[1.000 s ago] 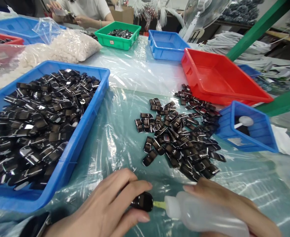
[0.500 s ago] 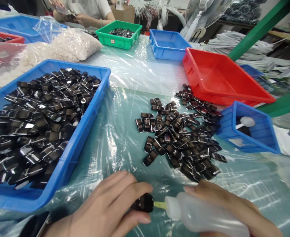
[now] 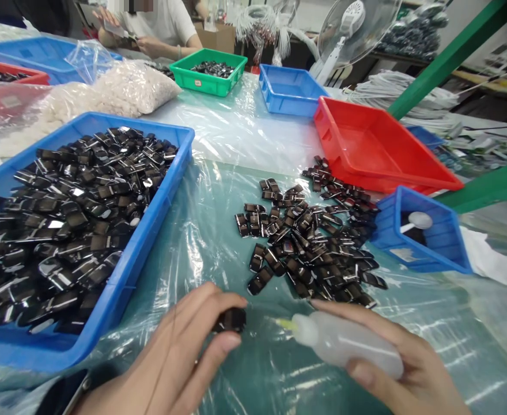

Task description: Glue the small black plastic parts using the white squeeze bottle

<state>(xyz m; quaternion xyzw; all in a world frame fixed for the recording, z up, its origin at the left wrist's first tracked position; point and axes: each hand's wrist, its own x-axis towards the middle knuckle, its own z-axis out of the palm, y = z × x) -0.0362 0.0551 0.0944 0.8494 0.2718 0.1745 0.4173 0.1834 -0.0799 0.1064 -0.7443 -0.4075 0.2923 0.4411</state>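
Between the thumb and fingers of my left hand (image 3: 184,351) is a small glossy black plastic piece (image 3: 231,320), one end facing right. My right hand (image 3: 404,357) grips a translucent squeeze bottle (image 3: 351,340) with a yellow needle tip (image 3: 286,324) pointing left. A gap separates the tip from the piece. Beyond both hands lies a loose pile of similar black pieces (image 3: 314,242) on the plastic-covered table (image 3: 205,230). To the left, a large blue tray (image 3: 150,230) is heaped with more of them.
A red tray (image 3: 378,144) and a small blue bin (image 3: 422,248) with a white spoon (image 3: 420,220) stand at right. Farther back are a green tray (image 3: 208,83), a blue tray (image 3: 290,89) and a bag of pale parts (image 3: 136,86). A co-worker (image 3: 162,29) sits opposite.
The bottle's tip has come away from the black piece and a gap has opened. My left hand has shifted left and up with the piece. The view has tilted slightly.
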